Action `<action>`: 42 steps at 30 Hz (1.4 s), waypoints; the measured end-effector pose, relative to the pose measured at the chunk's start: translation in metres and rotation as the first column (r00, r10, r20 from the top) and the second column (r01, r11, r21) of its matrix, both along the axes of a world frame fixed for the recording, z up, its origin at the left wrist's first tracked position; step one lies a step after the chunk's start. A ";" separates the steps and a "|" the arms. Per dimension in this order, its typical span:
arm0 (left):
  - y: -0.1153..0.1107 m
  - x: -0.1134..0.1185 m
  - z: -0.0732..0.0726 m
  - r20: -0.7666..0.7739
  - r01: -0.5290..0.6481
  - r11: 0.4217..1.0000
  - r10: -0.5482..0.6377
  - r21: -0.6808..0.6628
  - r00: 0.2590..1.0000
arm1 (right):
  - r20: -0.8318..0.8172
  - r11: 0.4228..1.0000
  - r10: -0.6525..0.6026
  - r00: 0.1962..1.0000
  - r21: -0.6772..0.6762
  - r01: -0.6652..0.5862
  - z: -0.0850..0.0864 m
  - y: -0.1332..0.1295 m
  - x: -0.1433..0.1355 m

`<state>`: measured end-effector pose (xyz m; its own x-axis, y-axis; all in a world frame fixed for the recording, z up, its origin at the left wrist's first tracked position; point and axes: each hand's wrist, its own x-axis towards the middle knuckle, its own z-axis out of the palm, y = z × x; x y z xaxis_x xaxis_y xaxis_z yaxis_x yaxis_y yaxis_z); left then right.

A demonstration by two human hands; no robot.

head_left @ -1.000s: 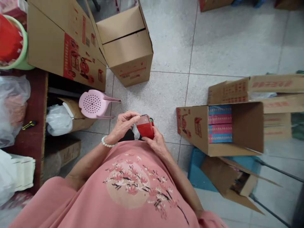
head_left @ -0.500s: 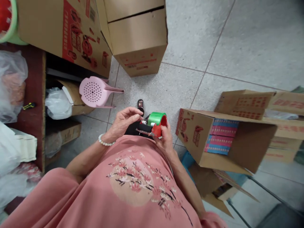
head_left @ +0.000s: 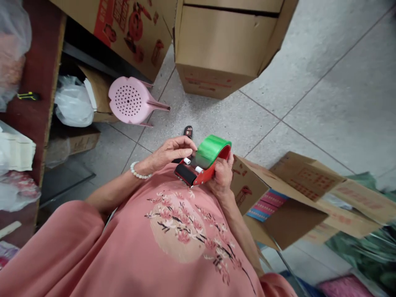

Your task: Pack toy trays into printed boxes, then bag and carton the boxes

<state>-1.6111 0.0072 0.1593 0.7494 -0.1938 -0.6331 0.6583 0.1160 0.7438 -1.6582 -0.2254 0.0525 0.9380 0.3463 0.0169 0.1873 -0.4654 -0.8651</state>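
Note:
My right hand (head_left: 223,173) grips a red tape dispenser (head_left: 208,174) at waist height, its fingers partly hidden by the roll. A roll of green tape (head_left: 213,147) is mounted on it, and a black roller (head_left: 185,175) and two white pegs show at its lower left end. My left hand (head_left: 175,152), with a pale bead bracelet at the wrist, is beside the roll's left edge. Its thumb and fingers are slightly bent and apart, with the fingertips close to the tape. Whether they touch it I cannot tell.
A tall open carton (head_left: 222,49) stands ahead on the tiled floor. Left of it are a pink stool (head_left: 128,101) and a dark red table (head_left: 40,119). At right, an open carton (head_left: 278,206) holds pink and blue packs, with other cartons behind it.
The dispenser is higher, closer to the camera and tilted, so more of the green roll and black roller shows. My left hand has moved right with it. The camera view has shifted and turned.

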 end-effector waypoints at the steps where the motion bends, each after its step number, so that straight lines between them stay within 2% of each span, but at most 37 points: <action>1: 0.000 0.001 0.001 0.002 -0.036 0.999 0.036 0.004 0.999 | -0.013 1.000 0.025 1.000 0.016 -0.025 -0.001 0.000 0.006; 5: -0.005 0.003 0.005 -0.058 -0.146 0.989 0.145 -0.009 0.988 | -0.058 0.990 0.138 0.989 0.049 -0.135 -0.003 -0.006 0.030; 8: -0.018 0.003 0.008 -0.148 -0.220 0.972 0.207 -0.082 0.967 | -0.072 0.977 0.209 0.975 0.050 -0.205 -0.002 -0.018 0.049; 14: -0.060 0.006 0.013 -0.226 -0.407 0.882 0.358 -0.237 0.906 | 0.070 0.955 0.258 0.963 0.131 -0.266 0.001 -0.054 0.073; 18: -0.091 0.007 0.011 -0.237 -0.438 0.866 0.386 -0.242 0.892 | -0.010 0.951 0.274 0.962 0.155 -0.269 -0.004 -0.080 0.083; 21: -0.114 0.007 0.006 -0.258 -0.456 0.856 0.396 -0.244 0.881 | -0.004 0.935 0.301 0.954 0.199 -0.294 -0.005 -0.100 0.092; 25: -0.141 0.010 -0.003 -0.208 -0.444 0.884 0.412 -0.143 0.887 | -0.089 0.906 0.333 0.939 0.307 -0.292 -0.004 -0.130 0.099; 27: -0.150 0.013 -0.011 -0.091 -0.414 0.910 0.411 -0.016 0.907 | -0.217 0.911 0.308 0.926 0.347 -0.222 -0.006 -0.144 0.102; 29: -0.153 0.015 -0.022 0.043 -0.374 0.910 0.372 0.182 0.927 | -0.353 0.919 0.279 0.893 0.368 -0.142 -0.009 -0.156 0.106; 30: -0.151 0.016 -0.029 0.109 -0.358 0.881 0.341 0.310 0.934 | -0.404 0.923 0.262 0.876 0.371 -0.105 -0.010 -0.161 0.110; 31: -0.146 0.019 -0.036 0.171 -0.352 0.822 0.308 0.447 0.936 | -0.440 0.927 0.237 0.866 0.370 -0.065 -0.011 -0.165 0.114; 32: -0.137 0.022 -0.044 0.232 -0.360 0.735 0.276 0.575 0.933 | -0.464 0.931 0.200 0.863 0.365 -0.019 -0.012 -0.169 0.120; 34: -0.110 0.034 -0.059 0.347 -0.411 0.496 0.221 0.765 0.911 | -0.500 0.928 0.116 0.858 0.363 0.086 -0.012 -0.175 0.133; 37: -0.051 0.068 -0.074 0.440 -0.461 0.148 0.156 0.875 0.884 | -0.543 0.897 0.008 0.840 0.375 0.234 -0.013 -0.183 0.158; 38: -0.031 0.085 -0.078 0.443 -0.454 0.064 0.134 0.889 0.886 | -0.547 0.886 -0.028 0.837 0.375 0.274 -0.014 -0.186 0.167; 40: 0.008 0.125 -0.082 0.445 -0.443 -0.043 0.101 0.895 0.890 | -0.542 0.861 -0.118 0.832 0.363 0.358 -0.019 -0.192 0.189; 42: 0.038 0.173 -0.089 0.433 -0.428 -0.068 0.088 0.901 0.897 | -0.534 0.831 -0.216 0.817 0.339 0.441 -0.025 -0.198 0.215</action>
